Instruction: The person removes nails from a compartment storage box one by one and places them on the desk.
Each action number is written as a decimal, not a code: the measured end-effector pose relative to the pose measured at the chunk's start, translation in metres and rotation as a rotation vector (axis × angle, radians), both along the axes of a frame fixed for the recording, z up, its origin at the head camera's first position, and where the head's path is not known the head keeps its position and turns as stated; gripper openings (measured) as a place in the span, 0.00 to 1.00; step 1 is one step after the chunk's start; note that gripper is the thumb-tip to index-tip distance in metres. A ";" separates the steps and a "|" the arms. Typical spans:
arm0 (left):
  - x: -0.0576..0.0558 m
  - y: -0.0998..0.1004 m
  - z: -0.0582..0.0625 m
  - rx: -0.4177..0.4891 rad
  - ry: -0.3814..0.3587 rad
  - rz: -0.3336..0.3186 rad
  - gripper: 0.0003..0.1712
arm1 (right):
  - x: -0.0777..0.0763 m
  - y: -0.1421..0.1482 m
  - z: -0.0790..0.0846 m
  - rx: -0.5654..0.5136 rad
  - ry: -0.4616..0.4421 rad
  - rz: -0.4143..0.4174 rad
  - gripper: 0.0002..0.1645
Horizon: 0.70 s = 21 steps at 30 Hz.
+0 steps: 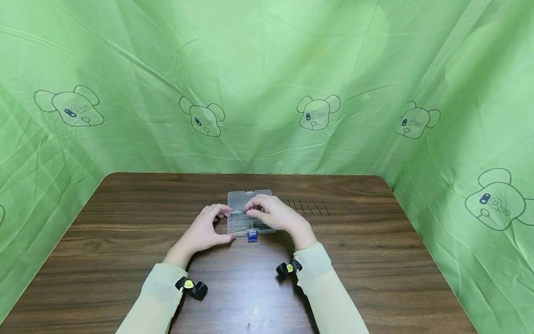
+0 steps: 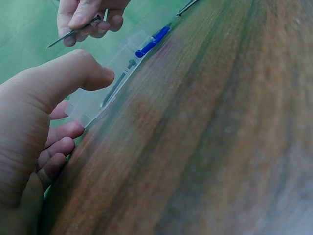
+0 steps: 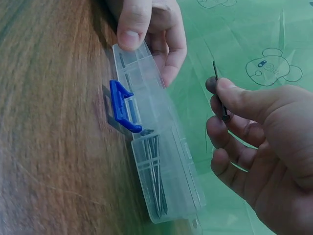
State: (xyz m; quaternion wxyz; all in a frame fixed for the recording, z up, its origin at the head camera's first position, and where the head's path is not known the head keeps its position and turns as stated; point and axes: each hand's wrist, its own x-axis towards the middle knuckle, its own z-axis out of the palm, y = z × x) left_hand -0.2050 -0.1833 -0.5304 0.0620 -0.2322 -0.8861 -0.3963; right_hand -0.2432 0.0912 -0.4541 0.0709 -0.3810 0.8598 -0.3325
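My right hand [image 1: 273, 214] pinches a nail [image 2: 73, 32], likely light, stiff and slick; grip mid-shank. My left hand [image 1: 204, 232] grips the plastic case [image 3: 176, 166] by its end.

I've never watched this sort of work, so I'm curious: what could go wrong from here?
The thin dark metal nail might slip: the right hand's fingers pinch only its slim shaft. If the open, clear plastic compartment box were knocked, long metal nails inside could spill; its blue plastic latch is unfastened.

The right grip [image 3: 266, 129] pinches a nail [image 3: 223, 106] near the clear box [image 3: 152, 107] the left grip [image 3: 159, 23] holds.
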 end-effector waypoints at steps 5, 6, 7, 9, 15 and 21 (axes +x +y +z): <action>0.000 0.000 0.000 0.003 -0.005 0.004 0.41 | -0.001 0.005 0.001 -0.021 -0.007 -0.020 0.11; 0.000 0.000 0.000 0.004 -0.007 0.005 0.41 | -0.001 0.006 0.002 -0.031 -0.014 -0.026 0.11; 0.000 0.000 0.000 0.005 -0.009 0.006 0.41 | -0.001 0.007 0.002 -0.041 -0.018 -0.032 0.11; 0.000 0.000 0.000 0.006 -0.010 0.007 0.41 | -0.001 0.009 0.003 -0.063 -0.028 -0.043 0.11; 0.000 -0.001 0.000 0.012 -0.005 0.007 0.40 | -0.005 0.014 0.003 -0.093 -0.022 -0.075 0.10; 0.000 -0.001 0.000 0.019 -0.005 0.009 0.40 | -0.003 0.021 0.006 -0.118 -0.049 -0.124 0.09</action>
